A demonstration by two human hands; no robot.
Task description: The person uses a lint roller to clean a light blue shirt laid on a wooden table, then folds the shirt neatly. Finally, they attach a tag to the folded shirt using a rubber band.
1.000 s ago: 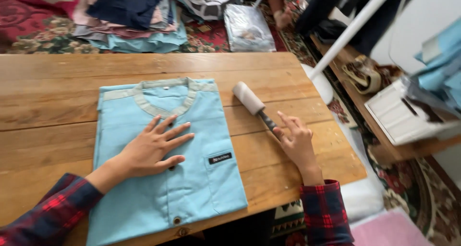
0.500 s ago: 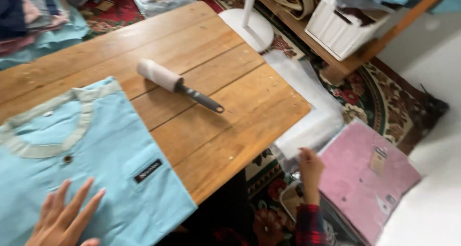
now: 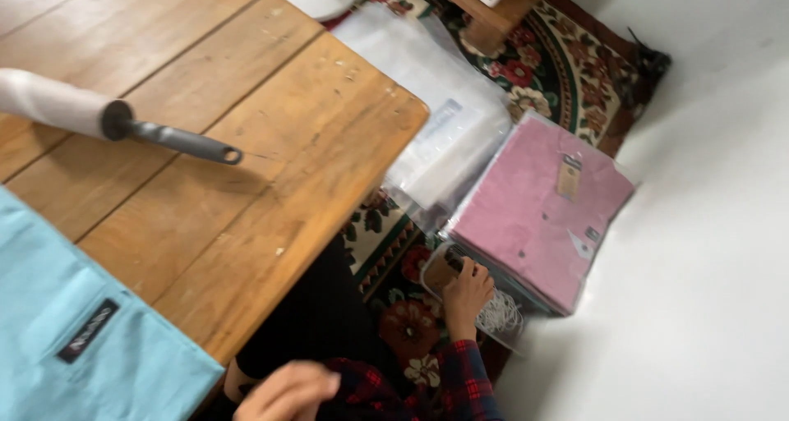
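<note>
From the head camera we look down past the right corner of a wooden table point(image 3: 271, 142) to a patterned rug point(image 3: 567, 68) and a white floor point(image 3: 699, 265).

Our right hand point(image 3: 467, 294) is stretched down to the rug below the table's near right corner. Its fingers point(image 3: 475, 266) curl over the edge of a small clear plastic container point(image 3: 448, 275) that lies on the rug, touching the near corner of a pink garment packed in a clear bag point(image 3: 538, 211). The fingers are bent and rest on the container's rim; we cannot tell whether they have closed on it. A bundle of white cord or elastic point(image 3: 500, 314) shows through clear plastic just right of the wrist. The sleeve is red and dark plaid.

Our left hand point(image 3: 288, 392) is blurred at the bottom edge, below the table's near edge, loosely open with nothing in it.

On the table, a lint roller point(image 3: 107, 119) lies towards the far left, its dark handle pointing to the right edge. A light blue garment point(image 3: 74, 339) with a small dark label covers the near left corner. A stack of empty clear bags point(image 3: 448, 133) lies on the rug just off the table's right edge, partly under the pink package.
</note>
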